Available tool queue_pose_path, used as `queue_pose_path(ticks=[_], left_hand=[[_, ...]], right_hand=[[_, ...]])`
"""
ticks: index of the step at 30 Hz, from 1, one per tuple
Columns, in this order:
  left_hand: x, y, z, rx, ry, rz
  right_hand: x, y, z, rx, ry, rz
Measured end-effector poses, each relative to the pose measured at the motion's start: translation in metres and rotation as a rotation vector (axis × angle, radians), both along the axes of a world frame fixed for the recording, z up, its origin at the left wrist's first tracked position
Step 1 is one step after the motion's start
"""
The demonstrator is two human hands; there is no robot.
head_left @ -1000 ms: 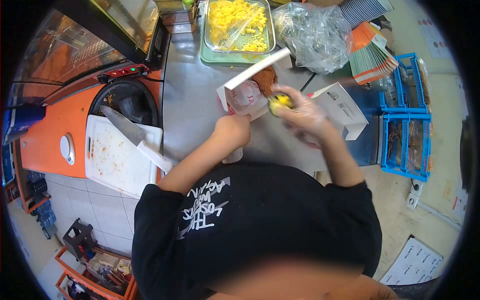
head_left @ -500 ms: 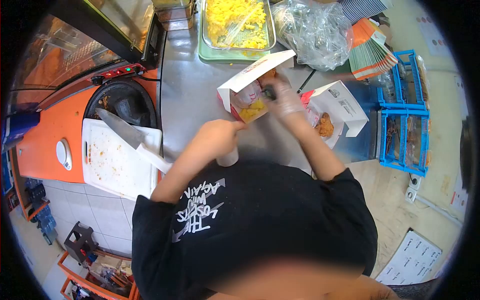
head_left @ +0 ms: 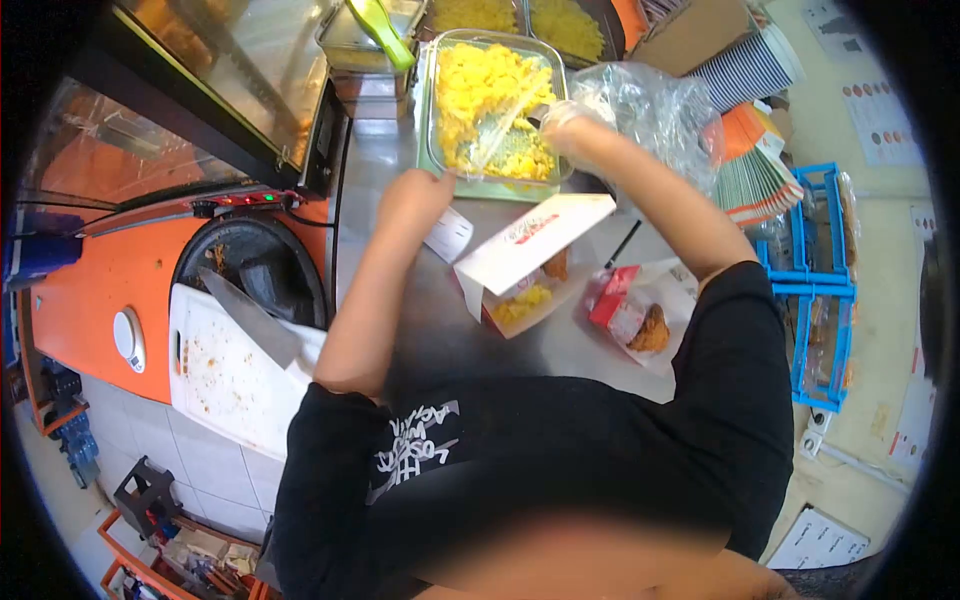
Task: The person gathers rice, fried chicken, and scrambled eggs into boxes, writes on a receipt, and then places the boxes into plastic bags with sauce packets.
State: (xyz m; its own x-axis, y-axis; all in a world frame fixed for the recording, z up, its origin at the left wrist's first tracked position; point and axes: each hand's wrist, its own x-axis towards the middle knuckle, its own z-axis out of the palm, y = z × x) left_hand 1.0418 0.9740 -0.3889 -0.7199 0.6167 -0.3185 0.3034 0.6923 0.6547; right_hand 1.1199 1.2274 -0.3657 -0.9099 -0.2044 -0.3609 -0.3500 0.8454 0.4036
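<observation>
In the head view my right hand [head_left: 578, 130], in a clear glove, reaches over the right side of a glass tray [head_left: 562, 70] of scrambled egg [head_left: 490, 75]. Its fingers are closed around a small dark utensil [head_left: 537, 117], mostly hidden. My left hand [head_left: 418, 200] is closed near the tray's front left corner, and a white piece with small dark slits [head_left: 450, 236] sticks out below it. Just in front stands a lidded white box [head_left: 535, 240], its flap raised, with egg and a fried piece inside. Right of it, another open box [head_left: 612, 300] holds fried chicken [head_left: 652, 330].
At left, a knife [head_left: 250, 318] lies across a white cutting board [head_left: 215, 370] beside a black mortar [head_left: 245, 262]. A clear plastic bag [head_left: 645, 110], stacked cups [head_left: 750, 70] and folded cartons [head_left: 750, 180] crowd the right back. Blue racks [head_left: 815, 290] stand right.
My right hand has left the near box and moved up to the egg tray. My left hand has moved up too, bringing the white piece along. The view has shifted, showing more of the back.
</observation>
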Motion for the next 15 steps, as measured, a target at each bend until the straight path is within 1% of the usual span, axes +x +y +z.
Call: queue_pose_path(ticks=[1,2,3,4,5,6,8,9,10,11,12,15], left_hand=[[-0.002,0.007,-0.008,-0.014,-0.068,0.026],[-0.003,0.011,-0.018,-0.010,-0.072,0.036],[-0.002,0.013,-0.028,0.076,-0.104,0.050],[0.001,0.014,-0.029,0.159,-0.137,0.061],[0.005,0.016,-0.031,0.152,-0.110,0.097],[0.006,0.017,-0.032,0.148,-0.122,0.100],[0.010,0.018,-0.031,0.182,-0.203,0.152],[0.011,0.017,-0.034,0.175,-0.215,0.153],[0.011,0.016,-0.037,0.222,-0.202,0.168],[0.011,0.016,-0.039,0.273,-0.187,0.181],[0.011,0.015,-0.036,0.274,-0.194,0.178],[0.016,0.016,-0.032,0.284,-0.266,0.179]], right_hand=[[-0.018,-0.021,-0.008,-0.177,0.257,-0.508],[-0.030,-0.031,-0.017,-0.356,0.508,-1.016],[-0.034,-0.028,-0.031,-0.354,0.502,-1.010],[-0.035,-0.031,-0.043,-0.385,0.649,-0.863],[-0.036,-0.032,-0.052,-0.414,0.788,-0.714],[-0.037,-0.027,-0.058,-0.413,0.775,-0.716],[-0.042,-0.035,-0.039,-1.256,0.382,-1.104],[-0.036,-0.015,-0.047,-0.558,0.359,-0.523],[-0.034,-0.028,-0.026,-0.559,0.352,-0.532],[-0.031,-0.053,0.019,-0.380,0.061,-0.696],[-0.029,-0.066,0.044,-0.188,-0.232,-0.839],[-0.006,-0.064,0.025,-0.223,-0.232,-0.933]])
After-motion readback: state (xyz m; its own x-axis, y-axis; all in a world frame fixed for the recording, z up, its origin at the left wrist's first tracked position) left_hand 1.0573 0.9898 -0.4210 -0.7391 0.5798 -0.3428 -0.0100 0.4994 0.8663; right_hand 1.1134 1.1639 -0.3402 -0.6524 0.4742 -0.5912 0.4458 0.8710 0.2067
